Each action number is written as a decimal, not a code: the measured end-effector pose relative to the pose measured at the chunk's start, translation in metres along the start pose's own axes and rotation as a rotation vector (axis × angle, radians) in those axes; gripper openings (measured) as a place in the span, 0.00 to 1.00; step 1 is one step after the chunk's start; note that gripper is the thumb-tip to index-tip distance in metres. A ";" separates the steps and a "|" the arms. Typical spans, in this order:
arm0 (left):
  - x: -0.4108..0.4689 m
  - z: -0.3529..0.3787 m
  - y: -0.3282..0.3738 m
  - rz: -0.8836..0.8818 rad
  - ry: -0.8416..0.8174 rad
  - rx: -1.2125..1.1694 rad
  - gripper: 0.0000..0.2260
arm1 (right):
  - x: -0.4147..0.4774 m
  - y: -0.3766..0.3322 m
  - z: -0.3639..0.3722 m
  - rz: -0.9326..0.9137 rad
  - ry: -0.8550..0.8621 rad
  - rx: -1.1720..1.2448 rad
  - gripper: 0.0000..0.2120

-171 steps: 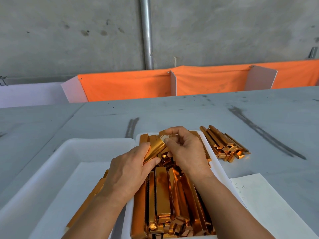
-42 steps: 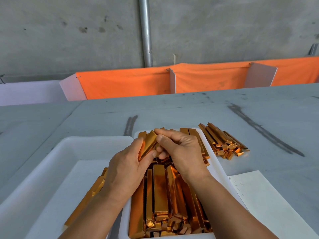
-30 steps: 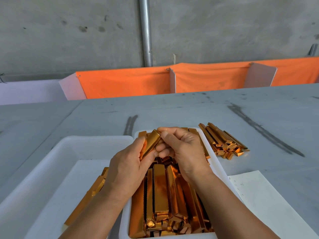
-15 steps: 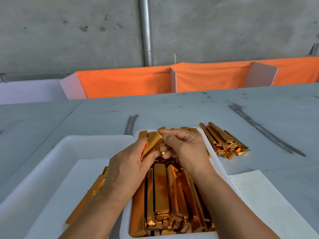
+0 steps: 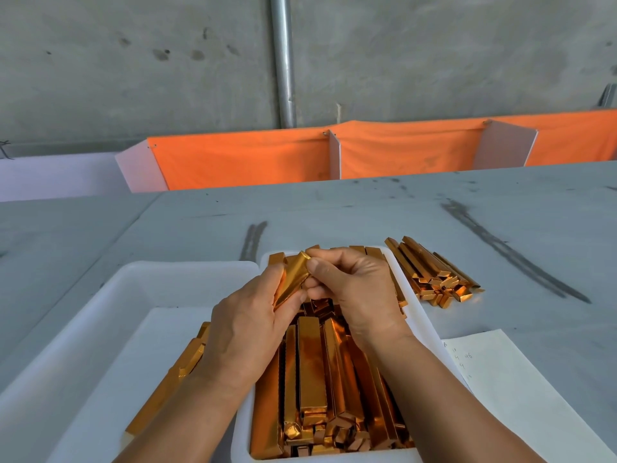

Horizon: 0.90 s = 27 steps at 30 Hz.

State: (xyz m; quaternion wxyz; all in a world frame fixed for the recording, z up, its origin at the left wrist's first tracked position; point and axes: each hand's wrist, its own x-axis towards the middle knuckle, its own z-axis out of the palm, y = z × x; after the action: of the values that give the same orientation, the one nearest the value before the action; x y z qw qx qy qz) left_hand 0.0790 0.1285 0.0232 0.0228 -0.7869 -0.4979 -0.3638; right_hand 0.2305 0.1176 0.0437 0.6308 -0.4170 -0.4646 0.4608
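Head-worn, forward-down — apparently close.

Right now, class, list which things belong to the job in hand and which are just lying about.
Job: gold foil-card sleeve, pinched by left hand and right hand; white plastic tray of gold sleeves.
Lying about: white paper sheet; orange cloth; grey metal pipe.

The foil strip (image 5: 291, 282) and the boxes (image 5: 314, 372) are shiny gold-orange. Both trays (image 5: 100, 315) are white, the bench (image 5: 367, 212) grey with dark streaks, the cloth (image 5: 240, 162) orange.
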 end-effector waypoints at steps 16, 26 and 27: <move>0.000 0.000 -0.002 0.023 -0.003 -0.072 0.18 | 0.004 0.001 -0.002 0.081 -0.025 0.117 0.04; -0.001 0.002 -0.003 -0.016 -0.020 -0.098 0.17 | 0.003 0.002 -0.004 -0.080 -0.031 -0.073 0.02; -0.001 0.002 -0.004 -0.024 -0.022 -0.099 0.16 | 0.003 0.002 -0.003 -0.099 -0.029 -0.100 0.03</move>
State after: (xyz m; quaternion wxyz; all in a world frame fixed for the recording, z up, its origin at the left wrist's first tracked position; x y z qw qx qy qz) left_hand 0.0771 0.1304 0.0194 -0.0260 -0.7850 -0.4890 -0.3795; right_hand 0.2335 0.1203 0.0412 0.6242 -0.4178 -0.5165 0.4112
